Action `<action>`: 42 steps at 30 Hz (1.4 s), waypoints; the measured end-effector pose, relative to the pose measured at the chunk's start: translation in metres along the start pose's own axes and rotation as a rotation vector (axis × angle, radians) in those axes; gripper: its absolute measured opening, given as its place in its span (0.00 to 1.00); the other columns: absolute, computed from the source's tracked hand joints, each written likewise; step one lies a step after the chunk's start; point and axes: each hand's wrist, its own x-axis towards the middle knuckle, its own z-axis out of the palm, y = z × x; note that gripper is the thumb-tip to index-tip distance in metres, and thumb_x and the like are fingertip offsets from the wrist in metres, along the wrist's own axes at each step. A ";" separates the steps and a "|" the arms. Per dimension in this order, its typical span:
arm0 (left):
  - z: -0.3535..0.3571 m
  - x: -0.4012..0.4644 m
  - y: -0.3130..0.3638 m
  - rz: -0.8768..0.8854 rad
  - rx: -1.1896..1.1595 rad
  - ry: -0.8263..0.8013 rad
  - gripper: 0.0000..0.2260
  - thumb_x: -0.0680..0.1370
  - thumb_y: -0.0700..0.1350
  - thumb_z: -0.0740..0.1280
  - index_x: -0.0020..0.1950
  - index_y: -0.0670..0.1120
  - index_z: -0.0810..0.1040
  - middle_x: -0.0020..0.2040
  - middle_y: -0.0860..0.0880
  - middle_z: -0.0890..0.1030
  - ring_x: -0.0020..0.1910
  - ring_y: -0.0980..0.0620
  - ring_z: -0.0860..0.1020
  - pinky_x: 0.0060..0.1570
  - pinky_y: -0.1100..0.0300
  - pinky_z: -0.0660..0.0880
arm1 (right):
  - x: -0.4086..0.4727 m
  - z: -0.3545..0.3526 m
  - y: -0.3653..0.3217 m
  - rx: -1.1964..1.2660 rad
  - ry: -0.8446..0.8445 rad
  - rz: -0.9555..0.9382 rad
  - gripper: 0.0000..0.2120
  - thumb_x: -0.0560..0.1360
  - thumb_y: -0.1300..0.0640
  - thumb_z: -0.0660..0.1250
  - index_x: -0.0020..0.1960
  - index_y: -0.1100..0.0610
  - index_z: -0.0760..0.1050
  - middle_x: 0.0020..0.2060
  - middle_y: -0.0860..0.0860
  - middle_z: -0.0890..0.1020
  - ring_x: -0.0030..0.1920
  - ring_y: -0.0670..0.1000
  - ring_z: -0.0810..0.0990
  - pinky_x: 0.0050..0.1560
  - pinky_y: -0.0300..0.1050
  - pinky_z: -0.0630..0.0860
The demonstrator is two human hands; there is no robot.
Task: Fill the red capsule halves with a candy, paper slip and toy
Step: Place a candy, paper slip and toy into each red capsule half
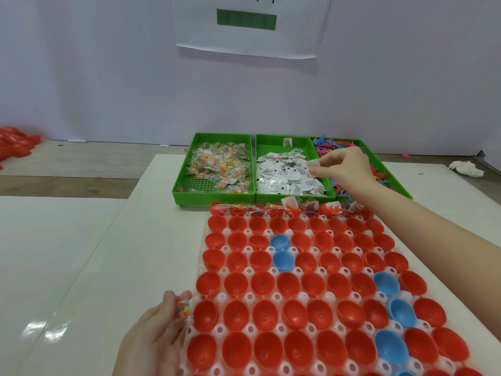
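Note:
Many open red capsule halves (261, 283) sit in a white holder tray (221, 296), with several blue halves (283, 260) among them. The farthest row (273, 209) holds candy packets, slips and toys. Behind stand three green bins: candy packets (217, 166), paper slips (287, 175) and colourful toys (379, 172). My right hand (341, 166) reaches over the slip bin and pinches a white paper slip (313, 164). My left hand (160, 329) rests at the tray's left edge and holds a small candy packet (182, 310) in its fingers.
A pile of red capsule parts (16, 145) lies at the far left by the wall. A crumpled white tissue (466, 168) lies at the far right. A paper sheet with a green bar (246, 20) hangs on the wall. White table surface (54, 253) extends left.

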 end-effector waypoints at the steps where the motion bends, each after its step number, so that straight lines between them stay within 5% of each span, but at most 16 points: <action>1: 0.001 0.000 0.000 -0.017 -0.018 -0.018 0.10 0.78 0.42 0.60 0.41 0.38 0.73 0.44 0.41 0.79 0.32 0.46 0.81 0.32 0.58 0.79 | -0.002 0.000 -0.004 0.028 -0.014 0.008 0.09 0.68 0.57 0.74 0.45 0.60 0.81 0.42 0.52 0.83 0.45 0.47 0.79 0.51 0.41 0.70; 3: 0.002 -0.001 0.000 -0.041 0.007 -0.015 0.09 0.77 0.43 0.61 0.42 0.38 0.73 0.44 0.41 0.79 0.39 0.45 0.78 0.45 0.54 0.75 | -0.005 0.002 -0.013 0.095 -0.051 0.035 0.10 0.68 0.56 0.74 0.47 0.61 0.81 0.44 0.52 0.82 0.50 0.48 0.78 0.56 0.43 0.70; 5: 0.006 -0.001 0.001 0.006 0.027 0.014 0.08 0.74 0.44 0.64 0.41 0.39 0.73 0.37 0.43 0.80 0.35 0.47 0.79 0.42 0.56 0.76 | -0.010 0.005 -0.025 0.182 -0.118 0.080 0.10 0.68 0.56 0.73 0.47 0.59 0.81 0.43 0.48 0.80 0.49 0.46 0.77 0.55 0.42 0.71; 8: 0.015 -0.001 0.013 0.247 0.148 0.123 0.09 0.63 0.48 0.69 0.37 0.43 0.76 0.28 0.50 0.79 0.32 0.53 0.77 0.34 0.59 0.74 | -0.025 0.006 -0.048 0.268 -0.275 0.136 0.09 0.68 0.57 0.73 0.47 0.58 0.80 0.39 0.46 0.80 0.25 0.38 0.68 0.29 0.32 0.66; 11: 0.035 0.000 0.030 0.446 0.246 0.004 0.09 0.61 0.50 0.70 0.36 0.48 0.82 0.33 0.55 0.83 0.35 0.58 0.77 0.38 0.60 0.70 | -0.043 0.007 -0.071 0.387 -0.430 0.121 0.05 0.66 0.59 0.74 0.41 0.56 0.80 0.32 0.46 0.79 0.18 0.41 0.60 0.21 0.32 0.58; 16: 0.072 0.012 0.044 0.450 0.246 -0.183 0.06 0.68 0.44 0.71 0.42 0.45 0.83 0.35 0.50 0.84 0.33 0.56 0.81 0.31 0.67 0.76 | -0.068 0.015 -0.097 0.621 -0.599 0.048 0.06 0.61 0.58 0.73 0.35 0.55 0.77 0.29 0.49 0.77 0.19 0.42 0.56 0.22 0.35 0.52; 21: 0.082 0.010 0.049 0.321 0.183 -0.335 0.06 0.75 0.43 0.67 0.42 0.43 0.82 0.40 0.43 0.84 0.38 0.49 0.84 0.36 0.65 0.79 | -0.079 0.022 -0.097 0.566 -0.489 -0.031 0.06 0.66 0.64 0.73 0.36 0.58 0.77 0.27 0.46 0.77 0.18 0.40 0.63 0.20 0.32 0.58; 26: 0.081 0.005 0.046 0.415 0.294 -0.404 0.03 0.68 0.43 0.71 0.39 0.45 0.84 0.38 0.46 0.84 0.37 0.52 0.83 0.37 0.67 0.78 | -0.087 0.018 -0.096 0.540 -0.414 -0.114 0.05 0.67 0.65 0.74 0.37 0.59 0.78 0.24 0.44 0.78 0.23 0.37 0.74 0.25 0.25 0.66; 31: 0.081 0.007 0.043 0.399 0.294 -0.376 0.04 0.71 0.35 0.70 0.40 0.43 0.80 0.35 0.45 0.84 0.34 0.53 0.83 0.34 0.68 0.77 | -0.087 0.017 -0.098 0.655 -0.412 0.073 0.08 0.78 0.54 0.60 0.51 0.56 0.76 0.31 0.47 0.75 0.25 0.42 0.66 0.27 0.33 0.60; 35: 0.083 0.008 0.037 0.509 0.409 -0.405 0.09 0.72 0.36 0.70 0.47 0.49 0.76 0.33 0.50 0.84 0.33 0.54 0.83 0.33 0.70 0.76 | -0.086 0.012 -0.100 1.012 -0.541 0.167 0.18 0.72 0.65 0.49 0.56 0.59 0.72 0.32 0.52 0.80 0.31 0.46 0.63 0.33 0.38 0.63; 38: 0.084 0.008 0.033 0.639 0.508 -0.424 0.11 0.73 0.37 0.70 0.48 0.49 0.71 0.32 0.52 0.83 0.32 0.55 0.82 0.33 0.70 0.76 | -0.088 0.011 -0.100 1.071 -0.596 0.122 0.21 0.71 0.69 0.48 0.58 0.59 0.71 0.35 0.52 0.83 0.33 0.45 0.66 0.35 0.36 0.66; 42: 0.085 0.007 0.032 0.693 0.544 -0.485 0.05 0.73 0.36 0.70 0.44 0.46 0.78 0.36 0.49 0.83 0.34 0.55 0.83 0.35 0.67 0.78 | -0.091 0.008 -0.098 1.038 -0.601 0.034 0.21 0.76 0.73 0.50 0.64 0.59 0.67 0.41 0.53 0.84 0.36 0.43 0.78 0.40 0.33 0.75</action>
